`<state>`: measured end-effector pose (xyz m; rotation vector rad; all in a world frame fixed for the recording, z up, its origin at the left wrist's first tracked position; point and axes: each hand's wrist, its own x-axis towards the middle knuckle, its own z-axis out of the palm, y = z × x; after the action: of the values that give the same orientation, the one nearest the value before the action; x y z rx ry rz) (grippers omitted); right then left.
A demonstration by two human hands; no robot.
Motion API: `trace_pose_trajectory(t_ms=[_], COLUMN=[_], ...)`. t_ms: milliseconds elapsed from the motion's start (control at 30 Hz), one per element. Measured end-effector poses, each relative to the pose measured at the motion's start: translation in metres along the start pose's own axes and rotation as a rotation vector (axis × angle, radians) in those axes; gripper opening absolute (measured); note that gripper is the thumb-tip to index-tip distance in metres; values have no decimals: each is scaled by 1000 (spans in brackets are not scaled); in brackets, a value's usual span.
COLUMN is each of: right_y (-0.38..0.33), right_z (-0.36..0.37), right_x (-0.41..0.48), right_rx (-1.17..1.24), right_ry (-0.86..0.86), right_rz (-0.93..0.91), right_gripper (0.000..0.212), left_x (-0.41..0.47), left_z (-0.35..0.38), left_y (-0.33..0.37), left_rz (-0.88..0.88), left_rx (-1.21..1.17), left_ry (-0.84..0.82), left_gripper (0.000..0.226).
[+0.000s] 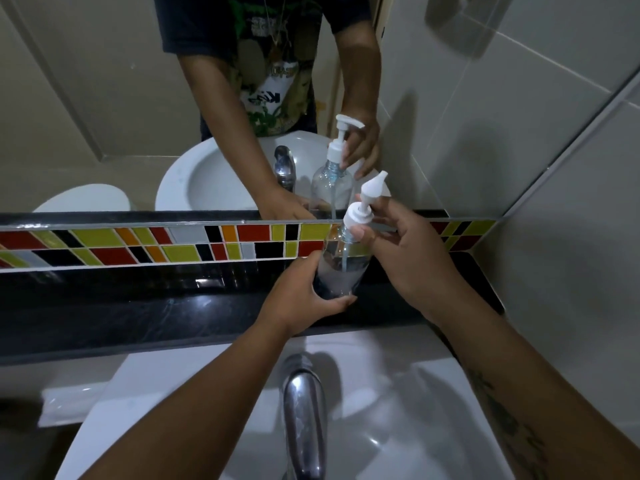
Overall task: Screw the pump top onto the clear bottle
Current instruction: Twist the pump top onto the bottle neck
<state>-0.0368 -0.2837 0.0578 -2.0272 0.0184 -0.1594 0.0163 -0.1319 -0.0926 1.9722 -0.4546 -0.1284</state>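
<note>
A: Your left hand (pixel 304 299) is wrapped around the lower body of the clear plastic bottle (pixel 341 268), thumb on the near side and fingers curled behind. The bottle stands on the glossy black stone ledge (pixel 138 317), just in front of the mirror (pixel 104 98).

B: And my right?

A: Your right hand (pixel 398 251) pinches the ribbed collar of the white plastic pump top (pixel 360 211) between thumb and fingertips; the other fingers are loosely spread. The collar sits on the bottle's neck, and the thin dip tube (pixel 346 258) runs down inside. I can't tell how far the threads have caught.

B: How do I turn it well?

A: Keep the collar level with the neck so it doesn't cross-thread. Grip the collar, not the nozzle, and hold the bottle firm so only the cap turns. The bottle looks light and thin-walled, so I'd judge a hard squeeze could flex it.

B: Room?

A: The mirror and the band of coloured mosaic tiles (pixel 242 244) lie close behind, and the grey tiled wall (pixel 554 271) is to your right. The ledge's front edge drops to the white ceramic basin (pixel 415 410), with the chrome tap (pixel 304 410) below your wrists. Open space is toward you and leftward.
</note>
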Motion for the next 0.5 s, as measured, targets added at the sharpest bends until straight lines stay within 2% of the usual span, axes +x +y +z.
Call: trace_pose_trajectory(t_ms=[267, 367, 500], right_y=[2, 3, 4], right_z=[12, 17, 16], right_x=[6, 3, -5], right_rx=[-231, -204, 31], right_ry=[208, 246, 185], right_rz=[-124, -58, 49], right_gripper=[36, 38, 48], left_x=[0, 0, 0], left_z=[0, 0, -1], left_y=[1, 1, 1], left_rz=[2, -1, 2], left_rx=[33, 42, 67], left_ry=[-1, -1, -9], left_gripper=[72, 68, 66])
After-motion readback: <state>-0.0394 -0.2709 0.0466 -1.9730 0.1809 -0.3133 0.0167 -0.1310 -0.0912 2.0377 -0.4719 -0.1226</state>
